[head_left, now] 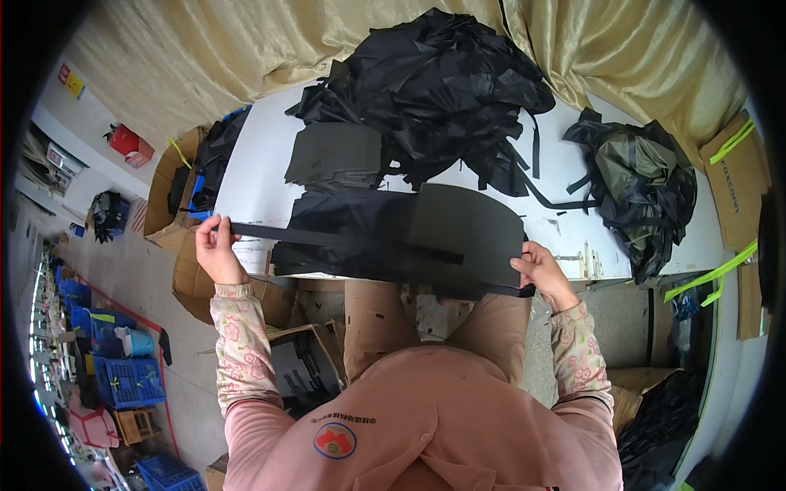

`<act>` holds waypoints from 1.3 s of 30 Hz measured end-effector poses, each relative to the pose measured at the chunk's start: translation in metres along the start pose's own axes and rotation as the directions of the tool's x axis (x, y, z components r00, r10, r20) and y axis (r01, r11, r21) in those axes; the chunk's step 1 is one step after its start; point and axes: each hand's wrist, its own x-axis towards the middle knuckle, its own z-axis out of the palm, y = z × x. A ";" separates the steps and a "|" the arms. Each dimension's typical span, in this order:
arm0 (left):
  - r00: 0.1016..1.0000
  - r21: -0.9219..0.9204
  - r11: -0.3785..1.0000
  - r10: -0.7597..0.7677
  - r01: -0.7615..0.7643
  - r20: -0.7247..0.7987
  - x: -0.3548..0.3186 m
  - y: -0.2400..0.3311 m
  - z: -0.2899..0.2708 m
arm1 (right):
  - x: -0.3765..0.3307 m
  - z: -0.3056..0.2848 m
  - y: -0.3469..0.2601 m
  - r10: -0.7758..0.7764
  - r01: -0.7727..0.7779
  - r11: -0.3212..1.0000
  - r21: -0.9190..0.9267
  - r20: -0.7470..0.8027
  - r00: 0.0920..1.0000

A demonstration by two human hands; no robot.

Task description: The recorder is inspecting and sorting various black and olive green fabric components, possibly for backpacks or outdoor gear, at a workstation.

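At the table's near edge, my left hand [219, 252] pinches the end of a long black strip [282, 234] between thumb and fingers. The strip stretches right across black fabric pieces [352, 213]. My right hand [538, 274] is closed on the right edge of a dark grey-black panel [473, 221] with a curved outer side. Where strip and panel overlap, I cannot tell whether they are joined. Just beyond lies a stack of dark grey flat pieces [336, 153]. Behind it, a big heap of black fabric [442, 82] with loose straps covers the white table [258, 164].
A second fabric bundle [647, 184] lies at the table's right end, a strap trailing from it. Cardboard boxes [233, 299] stand left and below, another box [737, 184] at right. A gold curtain [221, 49] hangs behind; blue baskets [135, 380] line the floor at left.
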 end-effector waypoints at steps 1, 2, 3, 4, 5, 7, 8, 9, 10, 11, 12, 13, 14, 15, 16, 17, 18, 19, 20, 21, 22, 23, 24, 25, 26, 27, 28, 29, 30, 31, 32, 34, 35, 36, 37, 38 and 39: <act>0.999 0.078 0.997 -0.015 0.018 -0.041 0.002 -0.019 -0.012 | -0.003 -0.006 0.002 0.028 -0.030 0.999 -0.040 -0.053 0.998; 0.998 0.128 0.990 -0.049 0.054 -0.044 0.004 -0.040 -0.027 | -0.002 -0.016 0.009 0.017 -0.022 0.994 -0.108 -0.045 0.999; 0.994 0.175 0.979 -0.100 0.107 -0.049 0.003 -0.058 -0.039 | -0.001 -0.019 0.013 0.018 -0.023 0.994 -0.105 -0.047 0.999; 0.989 0.212 0.967 -0.137 0.144 -0.049 0.001 -0.074 -0.047 | 0.001 -0.021 0.017 0.028 -0.029 0.993 -0.113 -0.010 1.000; 0.983 0.248 0.952 -0.174 0.181 -0.052 -0.001 -0.090 -0.055 | 0.001 -0.023 0.020 0.040 -0.036 0.992 -0.122 0.027 0.999; 0.983 0.435 0.887 -0.180 0.154 0.020 -0.003 -0.104 -0.064 | 0.003 -0.023 0.022 0.027 -0.023 0.995 -0.098 0.034 0.999; 0.993 0.560 0.820 0.102 -0.121 0.066 -0.007 -0.108 -0.060 | 0.003 -0.023 0.021 0.010 -0.007 0.997 -0.073 0.042 0.999; 0.919 0.656 0.659 0.366 -0.368 0.148 -0.015 -0.114 -0.054 | 0.002 -0.023 0.019 0.010 -0.007 0.997 -0.075 0.045 0.999; 0.959 0.527 0.803 0.198 -0.278 0.204 -0.026 -0.110 -0.042 | 0.000 -0.023 0.015 0.036 -0.035 0.999 -0.019 0.050 0.998; 0.958 0.391 0.909 0.034 -0.148 0.284 -0.042 -0.095 -0.022 | -0.003 -0.024 0.012 0.063 -0.065 0.997 0.037 0.054 0.997; 0.846 0.279 0.938 -0.315 0.208 0.429 -0.070 -0.052 0.014 | -0.009 -0.025 0.007 0.067 -0.068 0.997 0.027 0.041 0.997; 0.613 0.161 0.911 -0.378 0.379 0.693 -0.093 -0.027 0.030 | -0.011 -0.023 0.002 0.080 -0.085 0.991 0.102 0.051 0.995; 0.378 0.202 0.828 -0.437 0.523 0.816 -0.119 -0.009 0.041 | -0.011 -0.020 -0.003 0.093 -0.104 0.979 0.176 0.068 0.993; 0.160 0.242 0.735 -0.430 0.634 0.888 -0.144 0.006 0.052 | -0.011 -0.020 -0.006 0.094 -0.107 0.980 0.166 0.079 0.992; -0.059 0.248 0.492 -0.368 0.835 0.928 -0.170 0.002 0.060 | -0.010 -0.018 -0.008 0.066 -0.087 0.974 0.211 0.108 0.992; -0.170 0.296 0.270 -0.406 0.916 0.898 -0.193 0.009 0.074 | -0.011 -0.018 -0.008 0.039 -0.071 0.964 0.258 0.127 0.991; -0.287 0.329 0.033 -0.412 0.944 0.865 -0.211 0.015 0.089 | -0.011 -0.018 -0.007 0.041 -0.073 0.966 0.247 0.132 0.990; -0.280 0.319 0.031 -0.407 0.947 0.869 -0.222 0.015 0.102 | -0.012 -0.019 -0.007 0.029 -0.064 0.960 0.273 0.128 0.991; -0.267 0.253 -0.092 -0.449 0.963 0.853 -0.231 0.014 0.112 | -0.013 -0.019 -0.006 0.018 -0.055 0.953 0.299 0.124 0.992; -0.261 0.177 -0.211 -0.489 0.961 0.832 -0.237 0.013 0.121 | -0.014 -0.019 -0.007 0.019 -0.056 0.956 0.290 0.127 0.992; -0.256 0.170 -0.213 -0.486 0.962 0.836 -0.240 0.013 0.128 | -0.015 -0.018 -0.007 0.010 -0.052 0.952 0.303 0.140 0.990; -0.123 0.022 -0.193 -0.531 0.981 0.839 -0.241 0.012 0.135 | -0.016 -0.016 -0.008 0.000 -0.048 0.947 0.317 0.152 0.988; 0.008 -0.125 -0.166 -0.572 0.978 0.820 -0.242 0.012 0.140 | -0.019 -0.013 -0.010 0.004 -0.042 0.956 0.292 0.129 0.992; 0.010 -0.129 -0.167 -0.572 0.978 0.820 -0.242 0.011 0.144 | -0.022 -0.009 -0.013 0.005 -0.043 0.957 0.288 0.131 0.991; 0.031 -0.133 -0.141 -0.563 0.981 0.826 -0.241 0.011 0.147 | -0.026 -0.005 -0.017 0.007 -0.033 0.973 0.230 0.113 0.994; 0.050 -0.136 -0.115 -0.554 0.984 0.831 -0.241 0.010 0.149 | -0.027 -0.002 -0.019 0.008 -0.024 0.985 0.171 0.094 0.996; 0.049 -0.135 -0.115 -0.555 0.984 0.831 -0.242 0.010 0.150 | -0.027 0.000 -0.017 0.001 -0.008 0.991 0.135 0.057 0.998; 0.028 -0.126 -0.132 -0.571 0.983 0.821 -0.242 0.009 0.151 | -0.029 0.003 -0.017 0.001 -0.009 0.991 0.137 0.056 0.998; 0.007 -0.116 -0.149 -0.587 0.982 0.810 -0.243 0.008 0.151 | -0.031 0.006 -0.019 -0.044 0.042 0.996 0.077 0.028 0.999; 0.004 -0.114 -0.149 -0.588 0.982 0.809 -0.244 0.007 0.151 | -0.032 0.008 -0.019 -0.090 0.090 0.996 0.015 0.002 0.996; -0.012 -0.101 -0.158 -0.591 0.982 0.807 -0.245 0.006 0.150 | -0.032 0.007 -0.017 -0.089 0.089 0.996 0.017 0.001 0.996; -0.029 -0.088 -0.167 -0.594 0.982 0.804 -0.248 0.002 0.148 | -0.030 0.007 -0.014 -0.140 0.134 0.982 -0.136 -0.031 0.990; -0.027 -0.089 -0.162 -0.602 0.983 0.798 -0.249 0.001 0.147 | -0.031 0.007 -0.013 -0.138 0.133 0.982 -0.136 -0.031 0.990; -0.025 -0.091 -0.158 -0.610 0.983 0.792 -0.250 0.000 0.146 | -0.031 0.006 -0.014 -0.145 0.137 0.976 -0.171 -0.037 0.989; -0.025 -0.091 -0.159 -0.610 0.983 0.792 -0.251 0.000 0.146 | -0.031 0.006 -0.013 -0.152 0.140 0.968 -0.207 -0.042 0.987; -0.015 -0.096 -0.150 -0.608 0.984 0.794 -0.251 0.002 0.147 | -0.031 0.006 -0.013 -0.151 0.139 0.968 -0.207 -0.042 0.988; -0.005 -0.101 -0.141 -0.605 0.985 0.796 -0.252 0.003 0.147 | -0.032 0.006 -0.013 -0.166 0.150 0.960 -0.238 -0.047 0.985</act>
